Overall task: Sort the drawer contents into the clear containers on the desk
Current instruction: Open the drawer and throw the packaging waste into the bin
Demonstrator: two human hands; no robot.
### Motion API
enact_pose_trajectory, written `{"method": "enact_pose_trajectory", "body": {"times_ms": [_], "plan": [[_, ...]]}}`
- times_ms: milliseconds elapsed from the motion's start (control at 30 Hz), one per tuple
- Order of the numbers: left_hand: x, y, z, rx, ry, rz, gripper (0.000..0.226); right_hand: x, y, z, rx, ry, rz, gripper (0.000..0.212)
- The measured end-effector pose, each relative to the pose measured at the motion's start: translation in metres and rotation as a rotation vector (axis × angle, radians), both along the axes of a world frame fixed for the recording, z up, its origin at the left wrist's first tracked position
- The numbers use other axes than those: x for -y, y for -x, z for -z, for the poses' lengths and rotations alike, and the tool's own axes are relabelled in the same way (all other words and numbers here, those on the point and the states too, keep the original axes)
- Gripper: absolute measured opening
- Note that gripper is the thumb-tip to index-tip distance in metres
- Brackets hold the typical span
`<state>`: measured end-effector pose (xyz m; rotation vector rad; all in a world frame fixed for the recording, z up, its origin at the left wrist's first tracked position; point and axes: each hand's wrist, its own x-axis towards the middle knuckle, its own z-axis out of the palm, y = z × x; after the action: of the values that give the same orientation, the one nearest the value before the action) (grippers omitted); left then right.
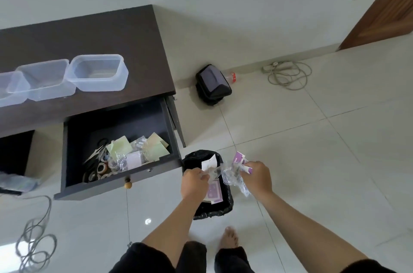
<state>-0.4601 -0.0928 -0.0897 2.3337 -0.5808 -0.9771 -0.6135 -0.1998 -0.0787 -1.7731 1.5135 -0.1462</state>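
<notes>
The drawer [118, 152] stands pulled out from under the table [89, 33], and its contents lie heaped toward the front right: scissors [98, 149], rolls of tape [100, 168], pale green paper pads [118, 146] and clear plastic wrappers [139, 143]. On the table above it three clear containers [98, 72] sit in a row, touching one another, and as far as we can see nothing is in them yet. Just right of the drawer front, on the floor, a black-lined waste bin [225, 208] holds a purple-and-white card. We hold both hands over that bin: our left hand [194, 183] pinches a small scrap of packaging, while our right hand [259, 175] grips a purple-and-white package [240, 161] with crumpled clear plastic wrap [232, 175] hanging from it. The hands are close together, and we judge they are peeling wrapping off an item so the rubbish falls straight into the bin. Sorting looks barely begun. Farther off, a black lidded bin [213, 82] and a plastic bottle [231, 77] stand by the wall.
</notes>
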Motion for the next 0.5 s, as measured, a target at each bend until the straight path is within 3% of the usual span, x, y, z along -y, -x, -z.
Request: {"method": "enact_pose_trajectory", "body": {"times_ms": [167,500], "plan": [[-0.011,0.005,0.051,0.003,-0.132,-0.061,0.020,-0.023,0.001,0.057,-0.057,-0.091,0.004,0.030],[0.006,-0.012,0.203,-0.092,-0.263,-0.105,0.025,-0.021,-0.045,0.206,-0.104,-0.148,-0.145,0.023]]}}
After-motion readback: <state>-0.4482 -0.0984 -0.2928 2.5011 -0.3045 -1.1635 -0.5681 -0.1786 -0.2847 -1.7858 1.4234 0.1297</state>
